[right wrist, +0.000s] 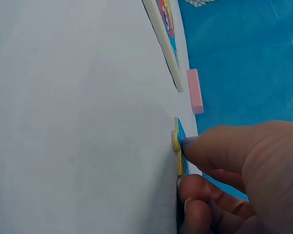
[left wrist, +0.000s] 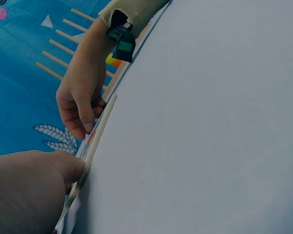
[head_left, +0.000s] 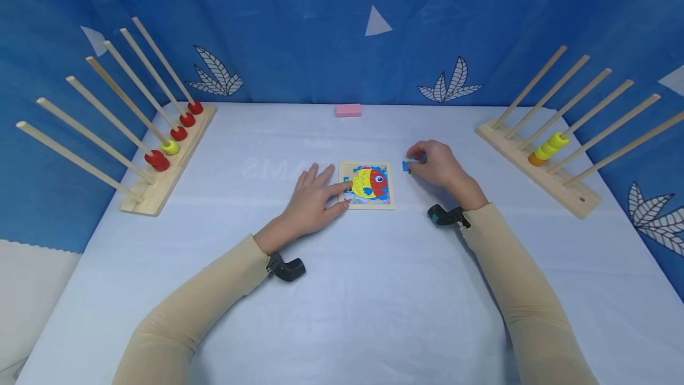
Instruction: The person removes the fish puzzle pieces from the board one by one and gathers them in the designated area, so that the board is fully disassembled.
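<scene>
A square wooden puzzle board (head_left: 366, 208) with a fish picture lies on the white table; part of its left side is bare wood. The left hand (head_left: 315, 202) is spread flat beside it, index finger and thumb on its left edge. In the left wrist view the left thumb rests at the frame's edge (left wrist: 100, 129). Right of the board, the right hand (head_left: 439, 165) pinches a blue and yellow puzzle piece (head_left: 407, 166) with thumb and fingers. In the right wrist view that piece (right wrist: 179, 141) is at the table surface, partly covered by the right hand (right wrist: 234, 170).
A wooden peg rack (head_left: 176, 165) with red and yellow beads stands at the left. Another rack (head_left: 540, 171) with yellow and orange beads stands at the right. A pink block (head_left: 348, 110) lies at the table's back edge, before a blue curtain.
</scene>
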### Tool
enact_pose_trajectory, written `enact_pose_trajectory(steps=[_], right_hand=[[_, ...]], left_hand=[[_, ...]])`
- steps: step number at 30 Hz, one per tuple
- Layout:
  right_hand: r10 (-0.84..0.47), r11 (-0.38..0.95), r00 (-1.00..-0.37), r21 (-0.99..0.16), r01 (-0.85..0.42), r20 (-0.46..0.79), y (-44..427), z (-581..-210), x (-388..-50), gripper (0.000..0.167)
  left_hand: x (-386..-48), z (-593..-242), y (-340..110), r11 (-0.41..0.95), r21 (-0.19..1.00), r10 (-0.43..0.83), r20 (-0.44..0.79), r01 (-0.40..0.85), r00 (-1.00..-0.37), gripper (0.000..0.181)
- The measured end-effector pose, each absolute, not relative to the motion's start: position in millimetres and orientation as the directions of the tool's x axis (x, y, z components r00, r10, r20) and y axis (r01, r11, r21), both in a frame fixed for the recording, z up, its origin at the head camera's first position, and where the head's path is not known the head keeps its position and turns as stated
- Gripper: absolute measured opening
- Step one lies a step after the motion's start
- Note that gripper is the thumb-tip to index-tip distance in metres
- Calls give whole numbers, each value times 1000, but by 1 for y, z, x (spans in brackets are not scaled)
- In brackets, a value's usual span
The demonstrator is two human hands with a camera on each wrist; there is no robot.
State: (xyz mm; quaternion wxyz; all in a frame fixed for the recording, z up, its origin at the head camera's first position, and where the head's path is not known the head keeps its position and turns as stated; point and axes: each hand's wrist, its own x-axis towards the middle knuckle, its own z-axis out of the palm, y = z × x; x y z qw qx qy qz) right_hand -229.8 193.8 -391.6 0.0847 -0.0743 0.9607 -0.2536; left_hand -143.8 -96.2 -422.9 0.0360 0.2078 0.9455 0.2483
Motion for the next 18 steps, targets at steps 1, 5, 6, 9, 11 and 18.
enact_pose_trajectory(steps=[1, 5, 6, 9, 11, 18], right_hand=[[-186, 861, -975, -499, -100, -124, 194, -392, -230, 33], [-190, 860, -975, -499, -108, -117, 195, -392, -230, 32], [-192, 860, -975, -499, -110, -115, 195, -392, -230, 32], [-191, 858, -975, -501, -110, -113, 195, -392, -229, 33], [-187, 858, -975, -503, -105, -116, 194, -392, -229, 33], [-187, 852, -976, -513, -107, -108, 194, -393, -229, 33]], left_hand=[[-144, -423, -96, 790, 485, 411, 36, 375, -911, 50], [-144, -423, -96, 789, 487, 411, 36, 375, -911, 50], [-144, -423, -96, 789, 487, 410, 35, 374, -911, 50], [-144, -422, -96, 791, 486, 411, 30, 372, -911, 50], [-144, -422, -96, 791, 485, 411, 28, 372, -911, 50], [-144, -422, -96, 790, 487, 411, 33, 374, -911, 50]])
